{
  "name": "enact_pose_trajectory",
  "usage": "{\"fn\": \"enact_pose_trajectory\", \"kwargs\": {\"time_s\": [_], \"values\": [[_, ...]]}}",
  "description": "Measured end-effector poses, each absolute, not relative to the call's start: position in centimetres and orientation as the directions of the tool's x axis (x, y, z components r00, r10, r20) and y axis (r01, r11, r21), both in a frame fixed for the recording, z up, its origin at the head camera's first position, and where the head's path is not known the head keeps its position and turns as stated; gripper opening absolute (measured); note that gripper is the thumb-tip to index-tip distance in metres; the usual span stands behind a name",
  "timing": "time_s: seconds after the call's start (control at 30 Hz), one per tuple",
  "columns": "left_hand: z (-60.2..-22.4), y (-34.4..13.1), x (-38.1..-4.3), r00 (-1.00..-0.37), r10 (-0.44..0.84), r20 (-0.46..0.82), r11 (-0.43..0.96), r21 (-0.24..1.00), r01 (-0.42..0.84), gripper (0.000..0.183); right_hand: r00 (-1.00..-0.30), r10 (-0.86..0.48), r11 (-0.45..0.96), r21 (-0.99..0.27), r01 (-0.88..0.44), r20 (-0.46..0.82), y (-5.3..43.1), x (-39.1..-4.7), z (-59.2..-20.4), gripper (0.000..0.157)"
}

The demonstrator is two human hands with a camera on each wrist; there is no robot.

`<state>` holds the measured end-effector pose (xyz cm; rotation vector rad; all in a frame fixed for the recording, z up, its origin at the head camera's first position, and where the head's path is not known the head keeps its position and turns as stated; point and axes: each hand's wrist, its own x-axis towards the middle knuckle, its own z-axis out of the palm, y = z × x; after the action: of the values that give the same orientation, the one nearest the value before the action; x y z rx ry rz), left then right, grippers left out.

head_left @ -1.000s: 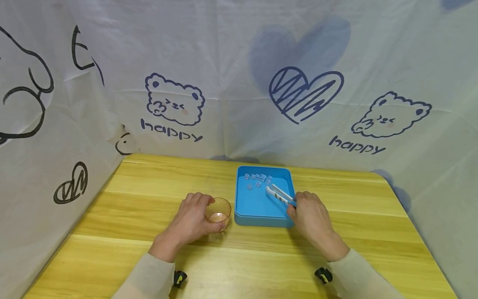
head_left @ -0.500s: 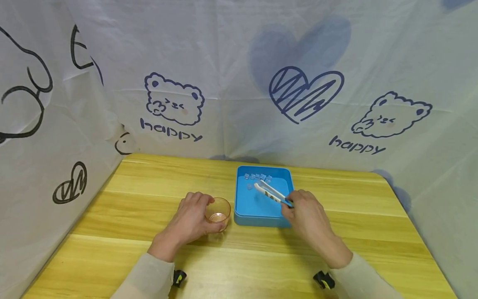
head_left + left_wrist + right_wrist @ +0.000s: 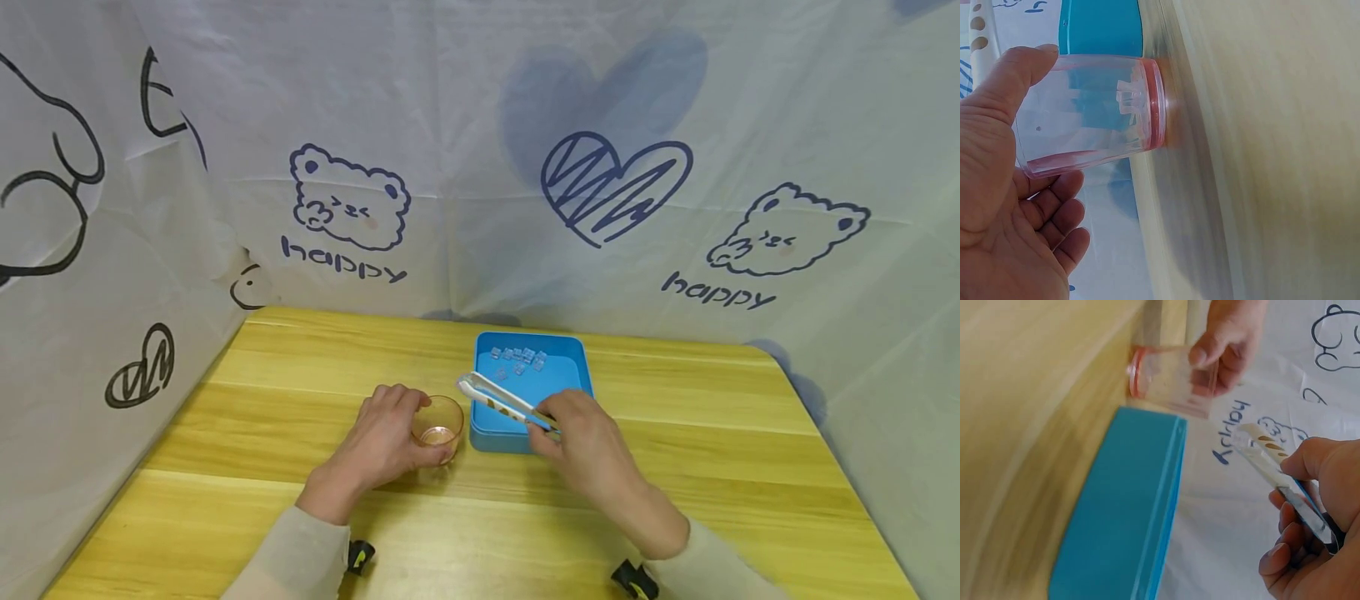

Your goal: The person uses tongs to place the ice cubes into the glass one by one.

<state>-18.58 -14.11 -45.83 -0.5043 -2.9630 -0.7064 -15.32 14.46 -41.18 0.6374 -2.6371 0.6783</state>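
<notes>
My left hand [image 3: 378,442] holds a clear, orange-tinted cup [image 3: 438,417] upright on the table, thumb and fingers on either side near its rim. Through its wall in the left wrist view, a small clear piece [image 3: 1129,98] shows near the bottom. White tongs [image 3: 498,402] are gripped in my right hand [image 3: 588,450], above the left side of a blue box [image 3: 510,442]. Their tips lie close to the cup's rim, and a small clear cube [image 3: 1242,439] shows between them in the right wrist view. Several clear cubes [image 3: 528,356] lie at the back of the box.
The wooden table [image 3: 300,383] carries the box just right of the cup. A white cloth [image 3: 465,117] with printed bears and hearts hangs behind and at both sides.
My right hand has lifted the tongs away from the cubes and carried them left across the box toward the cup. My left hand and the cup stay in place.
</notes>
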Motion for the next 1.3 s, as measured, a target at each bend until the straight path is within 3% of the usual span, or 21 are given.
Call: {"fn": "enact_pose_trajectory", "kwargs": {"time_s": [0.2,0.83,1.3], "values": [[-45.9,-14.1,-18.6,-0.946,0.302,0.120,0.838,0.439,0.323,0.077,-0.766,-0.409,0.738,-0.313,-0.597,0.496,13.6,-15.1,-42.4,0.016],[-46.0,-14.2,-18.7,-0.942,0.306,0.134,0.835,0.439,0.334,0.077,-0.696,-0.461,0.707,-0.246,-0.663,0.550,13.1,-15.3,-44.1,0.017],[-45.9,-14.1,-18.7,-0.943,0.306,0.128,0.841,0.427,0.331,0.077,-0.708,-0.470,0.716,-0.242,-0.655,0.527,13.2,-15.3,-44.4,0.017]]}}
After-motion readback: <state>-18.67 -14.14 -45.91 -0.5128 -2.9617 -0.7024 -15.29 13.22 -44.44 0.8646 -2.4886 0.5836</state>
